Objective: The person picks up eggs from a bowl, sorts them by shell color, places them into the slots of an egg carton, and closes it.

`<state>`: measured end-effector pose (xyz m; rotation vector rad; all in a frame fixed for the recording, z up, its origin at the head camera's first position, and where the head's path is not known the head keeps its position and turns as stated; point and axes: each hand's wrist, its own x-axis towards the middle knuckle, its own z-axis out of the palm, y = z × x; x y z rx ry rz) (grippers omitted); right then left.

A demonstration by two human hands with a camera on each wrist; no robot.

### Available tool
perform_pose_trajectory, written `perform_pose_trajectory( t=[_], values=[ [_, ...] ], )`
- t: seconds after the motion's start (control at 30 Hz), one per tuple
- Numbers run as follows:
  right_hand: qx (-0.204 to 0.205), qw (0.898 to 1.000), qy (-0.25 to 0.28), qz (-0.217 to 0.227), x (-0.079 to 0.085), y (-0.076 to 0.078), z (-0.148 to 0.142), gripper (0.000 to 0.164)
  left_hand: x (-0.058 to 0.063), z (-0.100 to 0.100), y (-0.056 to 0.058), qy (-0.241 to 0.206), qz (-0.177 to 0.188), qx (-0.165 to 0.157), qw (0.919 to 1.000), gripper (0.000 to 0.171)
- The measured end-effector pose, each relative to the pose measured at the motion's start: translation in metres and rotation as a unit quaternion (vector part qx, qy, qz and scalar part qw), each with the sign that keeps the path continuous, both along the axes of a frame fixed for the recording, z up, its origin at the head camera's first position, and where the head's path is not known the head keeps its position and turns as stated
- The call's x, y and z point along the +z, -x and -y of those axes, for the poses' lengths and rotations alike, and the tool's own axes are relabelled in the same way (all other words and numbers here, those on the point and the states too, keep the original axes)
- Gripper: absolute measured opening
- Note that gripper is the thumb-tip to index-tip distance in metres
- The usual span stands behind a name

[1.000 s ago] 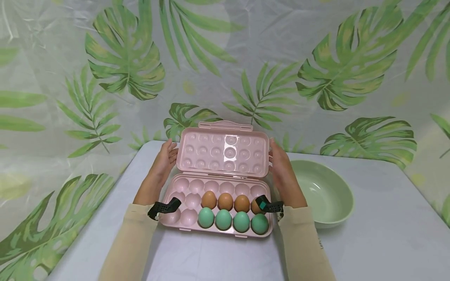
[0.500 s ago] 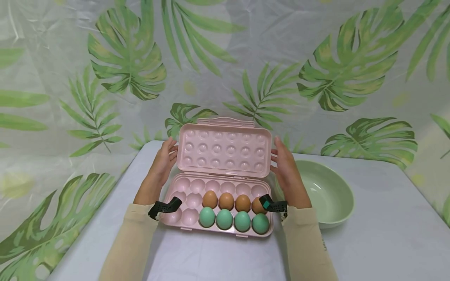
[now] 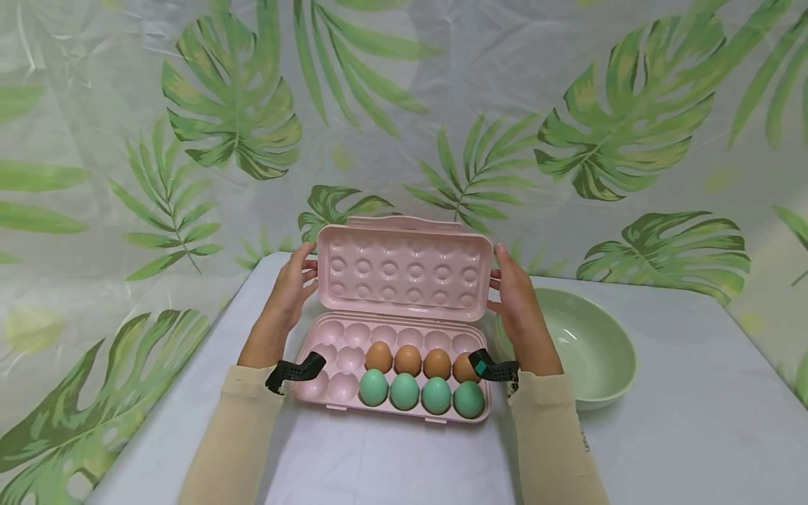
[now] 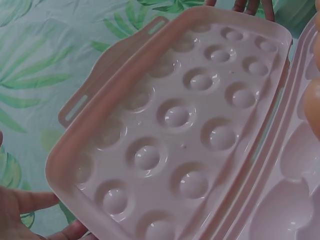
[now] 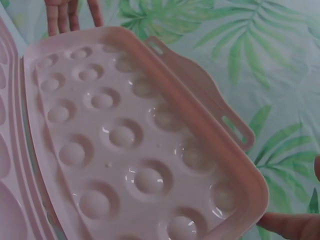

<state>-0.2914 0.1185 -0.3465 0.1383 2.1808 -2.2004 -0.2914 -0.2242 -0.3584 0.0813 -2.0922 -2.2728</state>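
A pink plastic egg box lies on the table before me, its dimpled lid raised and leaning toward the base. My left hand is at the lid's left end, straight fingers touching its edge. At the opposite end my right hand does likewise, a finger at the lid's corner. Several brown eggs fill part of the middle row; one is partly covered by the right wrist camera. Several green eggs sit in the front row. Cups at the left and back are empty.
A pale green bowl stands to the right, partly hidden behind my right hand and forearm. White cloth covers the table. A leaf-patterned sheet hangs behind it.
The lid has tipped forward toward the base, its clasp flap now foreshortened. My right hand has shifted slightly right, while the left hand stays at the lid's end. The eggs keep their places.
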Motion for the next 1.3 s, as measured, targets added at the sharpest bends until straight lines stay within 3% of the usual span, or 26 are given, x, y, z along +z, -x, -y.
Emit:
perform_pose_trajectory(
  t=[0.17, 0.5, 0.73, 0.9, 1.1, 1.3],
  values=[
    [0.014, 1.000, -0.024, -0.007, 0.003, -0.003, -0.002, 0.070, 0.001, 0.002, -0.001, 0.040, -0.011, 0.001, 0.9991, 0.062],
    [0.018, 0.997, -0.072, -0.025, 0.011, -0.009, -0.006, 0.067, 0.009, 0.002, -0.011, 0.125, -0.075, -0.016, 0.9892, 0.059],
    [0.012, 0.995, -0.098, -0.025, 0.015, -0.011, -0.007, 0.065, 0.011, 0.004, -0.015, 0.189, -0.099, -0.009, 0.9769, 0.061],
    [0.035, 0.992, -0.115, -0.050, 0.017, -0.016, -0.010, 0.066, 0.009, 0.006, -0.018, 0.234, -0.113, 0.009, 0.9655, 0.059],
    [0.067, 0.986, -0.109, -0.110, 0.018, -0.022, -0.015, 0.065, 0.015, 0.006, -0.028, 0.206, -0.099, -0.010, 0.9736, 0.063],
    [0.090, 0.980, -0.126, -0.128, 0.019, -0.030, -0.018, 0.066, 0.023, 0.009, -0.038, 0.190, -0.091, -0.026, 0.9773, 0.065]
  ],
)
